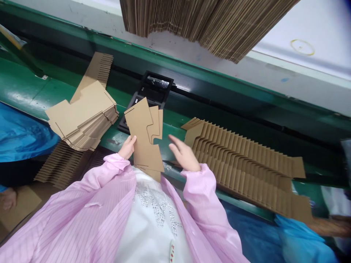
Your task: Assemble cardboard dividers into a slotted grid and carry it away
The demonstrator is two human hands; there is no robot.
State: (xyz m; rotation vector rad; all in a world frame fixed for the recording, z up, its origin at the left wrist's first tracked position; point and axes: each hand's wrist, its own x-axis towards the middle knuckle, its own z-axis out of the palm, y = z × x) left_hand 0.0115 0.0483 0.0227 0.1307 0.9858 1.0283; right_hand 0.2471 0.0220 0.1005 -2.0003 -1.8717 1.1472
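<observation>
1. A black plastic tray (155, 89) is half hidden behind the held blanks; its contents cannot be made out.
2. A tall brown cardboard stack (205, 22) is cut off by the top edge.
3. A few flat brown notched cardboard blanks (144, 138), slightly fanned, are held upright before the chest.
4. The left hand (127, 148) is closed on the blanks' left edge.
5. The right hand (184, 155) is open and empty, just beside the blanks.

Brown cardboard blanks (144, 137), pink striped sleeves (109, 190), green conveyor (27, 87), black tray (153, 91)
</observation>
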